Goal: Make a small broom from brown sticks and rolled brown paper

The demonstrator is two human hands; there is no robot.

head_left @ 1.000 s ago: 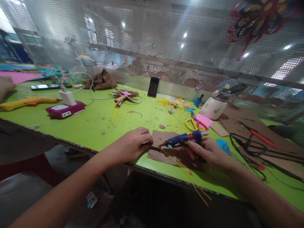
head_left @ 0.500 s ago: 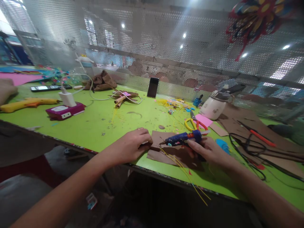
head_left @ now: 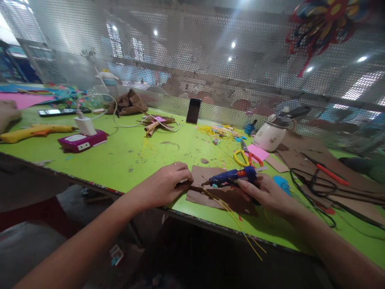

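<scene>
My right hand (head_left: 261, 190) is wrapped round a dark blue glue gun (head_left: 231, 176), whose tip points left, down at a piece of brown paper (head_left: 204, 173) near the table's front edge. My left hand (head_left: 174, 182) has its fingers pressed together on the left side of that paper, by a narrow folded strip. Thin yellow strings (head_left: 231, 212) run from beside the gun's tip over the table edge. Just behind the gun lie scissors (head_left: 241, 157) with yellow and red handles.
A purple power strip (head_left: 82, 140) and a yellow glue gun (head_left: 39, 131) lie left, near another person's hand (head_left: 9, 114). A phone (head_left: 193, 110) stands at the back. At right are a white bottle (head_left: 270, 134), black cables (head_left: 314, 182) and brown sheets (head_left: 306, 150).
The glue gun in my right hand has shifted very slightly, its tip a little lower. My left hand has stayed in nearly the same place.
</scene>
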